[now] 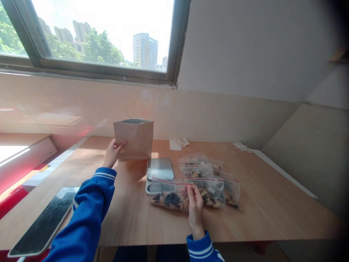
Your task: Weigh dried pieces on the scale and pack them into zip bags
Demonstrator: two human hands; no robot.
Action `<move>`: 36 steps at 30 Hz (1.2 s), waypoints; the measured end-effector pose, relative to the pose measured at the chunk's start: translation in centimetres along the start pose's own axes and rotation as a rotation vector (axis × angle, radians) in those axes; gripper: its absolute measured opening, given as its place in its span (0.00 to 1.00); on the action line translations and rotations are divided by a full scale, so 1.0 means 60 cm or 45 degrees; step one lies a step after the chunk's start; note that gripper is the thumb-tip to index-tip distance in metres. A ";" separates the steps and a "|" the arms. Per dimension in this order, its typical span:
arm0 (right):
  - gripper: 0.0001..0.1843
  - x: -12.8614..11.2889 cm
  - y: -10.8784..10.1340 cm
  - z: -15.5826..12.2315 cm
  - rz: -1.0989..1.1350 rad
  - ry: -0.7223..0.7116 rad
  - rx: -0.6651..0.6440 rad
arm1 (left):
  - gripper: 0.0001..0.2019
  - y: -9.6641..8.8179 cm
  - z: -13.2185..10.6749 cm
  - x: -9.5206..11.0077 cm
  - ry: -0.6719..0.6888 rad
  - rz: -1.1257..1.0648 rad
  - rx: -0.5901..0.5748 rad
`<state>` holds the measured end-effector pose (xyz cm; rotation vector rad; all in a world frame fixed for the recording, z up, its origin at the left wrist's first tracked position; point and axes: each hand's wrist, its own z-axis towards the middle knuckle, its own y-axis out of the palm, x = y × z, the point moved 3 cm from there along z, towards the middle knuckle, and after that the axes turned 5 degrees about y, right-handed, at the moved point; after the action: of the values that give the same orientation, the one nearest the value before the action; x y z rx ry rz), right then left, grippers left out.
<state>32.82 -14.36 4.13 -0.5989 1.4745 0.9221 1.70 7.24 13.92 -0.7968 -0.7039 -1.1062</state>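
Observation:
My left hand (112, 152) grips the left side of a brown paper pouch (135, 140), thumb on its front. The pouch is upright with its top mouth open; its inside bottom is hidden. My right hand (195, 203) pinches the upper right edge of a clear zip bag (169, 196) with a red seal line. Dark and tan pieces lie in the bottom of that bag. Behind it, partly covered, sits a small kitchen scale (160, 169) with a shiny square plate. More zip bags (209, 182) with similar pieces are heaped right of the scale.
A tablet (46, 222) lies at the left front of the wooden table (261, 203), partly behind my left sleeve. Crumpled white paper (178, 144) and another scrap (242, 147) lie along the wall. A window (109, 36) is above.

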 end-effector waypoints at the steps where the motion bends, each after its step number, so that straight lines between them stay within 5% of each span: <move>1: 0.20 -0.002 -0.001 0.000 -0.008 -0.014 0.014 | 0.24 0.005 0.009 0.004 0.042 0.020 0.035; 8: 0.20 -0.008 0.002 -0.003 -0.032 -0.015 0.002 | 0.28 0.051 0.012 -0.025 -0.113 -0.102 -0.010; 11: 0.21 -0.008 0.003 -0.004 -0.043 -0.010 -0.011 | 0.28 0.051 0.022 -0.028 -0.041 -0.214 0.063; 18: 0.21 -0.013 0.006 -0.007 -0.044 -0.008 -0.049 | 0.29 0.062 0.031 -0.023 -0.081 -0.079 -0.223; 21: 0.21 -0.012 0.006 -0.008 -0.043 -0.009 -0.054 | 0.36 0.059 0.016 -0.010 0.018 0.106 -0.007; 23: 0.21 -0.010 0.006 -0.008 -0.044 -0.015 -0.054 | 0.43 0.051 -0.019 0.005 0.021 0.253 0.259; 25: 0.21 -0.008 0.006 -0.008 -0.043 -0.018 -0.054 | 0.40 0.053 -0.076 0.027 0.007 0.240 0.306; 27: 0.21 -0.008 0.006 -0.009 -0.039 -0.026 -0.063 | 0.28 0.064 -0.148 0.048 -0.082 0.087 0.155; 31: 0.20 -0.013 0.011 -0.011 -0.007 -0.053 -0.097 | 0.17 0.103 -0.276 0.084 -0.231 -0.267 -0.477; 33: 0.19 -0.013 0.015 -0.012 0.046 -0.047 -0.078 | 0.14 0.112 -0.307 0.092 -0.249 -0.335 -0.555; 36: 0.18 -0.012 0.028 -0.013 0.122 -0.048 -0.040 | 0.12 0.112 -0.313 0.095 -0.223 -0.277 -0.447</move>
<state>31.09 -14.16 5.11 -0.5349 1.4671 1.0278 11.64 -9.69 7.14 -1.1461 -0.7661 -1.3910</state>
